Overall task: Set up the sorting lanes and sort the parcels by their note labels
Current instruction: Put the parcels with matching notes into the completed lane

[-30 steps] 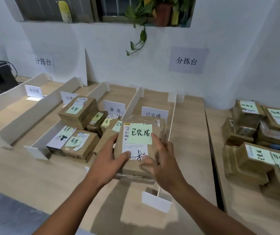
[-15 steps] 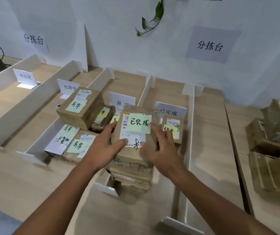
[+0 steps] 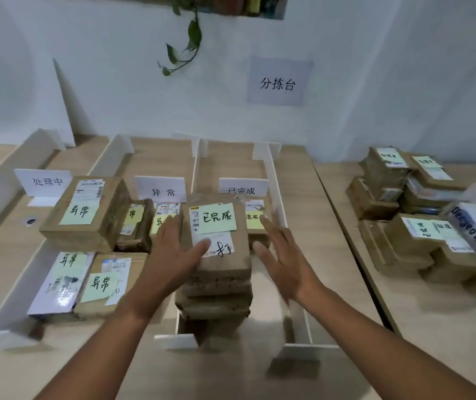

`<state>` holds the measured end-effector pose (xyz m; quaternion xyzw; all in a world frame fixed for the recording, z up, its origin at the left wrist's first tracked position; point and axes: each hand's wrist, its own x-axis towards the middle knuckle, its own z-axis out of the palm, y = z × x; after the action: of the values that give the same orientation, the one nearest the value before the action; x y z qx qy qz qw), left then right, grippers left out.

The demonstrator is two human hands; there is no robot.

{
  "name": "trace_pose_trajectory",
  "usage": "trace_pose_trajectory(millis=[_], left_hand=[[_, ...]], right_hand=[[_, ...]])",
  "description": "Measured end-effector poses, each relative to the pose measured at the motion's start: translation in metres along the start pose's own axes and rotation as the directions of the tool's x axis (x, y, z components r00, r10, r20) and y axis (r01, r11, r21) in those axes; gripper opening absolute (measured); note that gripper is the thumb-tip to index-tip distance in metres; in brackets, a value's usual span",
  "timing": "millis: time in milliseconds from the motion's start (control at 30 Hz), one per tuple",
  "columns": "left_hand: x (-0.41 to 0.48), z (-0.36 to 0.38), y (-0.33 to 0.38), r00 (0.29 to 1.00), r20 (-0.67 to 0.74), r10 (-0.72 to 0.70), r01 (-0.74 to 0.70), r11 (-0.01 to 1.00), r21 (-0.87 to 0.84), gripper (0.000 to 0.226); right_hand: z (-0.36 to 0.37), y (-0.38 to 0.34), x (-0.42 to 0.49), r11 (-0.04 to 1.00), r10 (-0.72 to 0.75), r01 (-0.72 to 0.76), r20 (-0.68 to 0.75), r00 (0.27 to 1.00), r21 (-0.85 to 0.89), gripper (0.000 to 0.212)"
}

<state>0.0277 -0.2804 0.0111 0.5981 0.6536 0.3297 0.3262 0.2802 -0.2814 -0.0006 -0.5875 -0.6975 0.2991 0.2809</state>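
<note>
A brown parcel (image 3: 219, 255) with a green note reading 已完成 lies on top of a stack of parcels in the lane behind the 已完成 sign (image 3: 244, 186). My left hand (image 3: 173, 255) lies against the parcel's left side with straight fingers, its thumb resting on the white label. My right hand (image 3: 278, 255) hovers just right of the parcel, fingers spread, not touching it. Another parcel with a yellow note (image 3: 255, 222) sits behind the stack. White dividers (image 3: 277, 203) bound the lane.
The lane with the 异常 sign (image 3: 160, 192) holds several parcels with 异常 notes, among them a large box (image 3: 84, 215) and a flat one (image 3: 101, 284). A 处理中 sign (image 3: 45, 181) stands further left. A pile of parcels (image 3: 404, 226) sits on the right table.
The 已完成 parcel went from being held in both hands to lying on the stack in the lane. My right hand has come off it.
</note>
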Motion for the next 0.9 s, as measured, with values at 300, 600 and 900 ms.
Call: trace_pose_trajectory(millis=[300, 600, 900], left_hand=[[-0.018, 0.095, 0.141, 0.89, 0.048, 0.453, -0.456, 0.884, 0.101, 0.089], [-0.093, 0.307, 0.264, 0.834, 0.225, 0.504, -0.522, 0.853, 0.027, 0.092], [-0.091, 0.425, 0.287, 0.869, 0.26, 0.421, -0.452, 0.89, 0.068, 0.083]], right_hand=[[-0.174, 0.083, -0.114, 0.944, 0.091, -0.183, -0.319, 0.943, -0.274, 0.071], [-0.322, 0.201, -0.245, 0.915, 0.093, -0.244, -0.42, 0.903, -0.323, 0.07], [-0.385, 0.3, -0.239, 0.917, 0.181, -0.273, -0.305, 0.935, -0.292, 0.081]])
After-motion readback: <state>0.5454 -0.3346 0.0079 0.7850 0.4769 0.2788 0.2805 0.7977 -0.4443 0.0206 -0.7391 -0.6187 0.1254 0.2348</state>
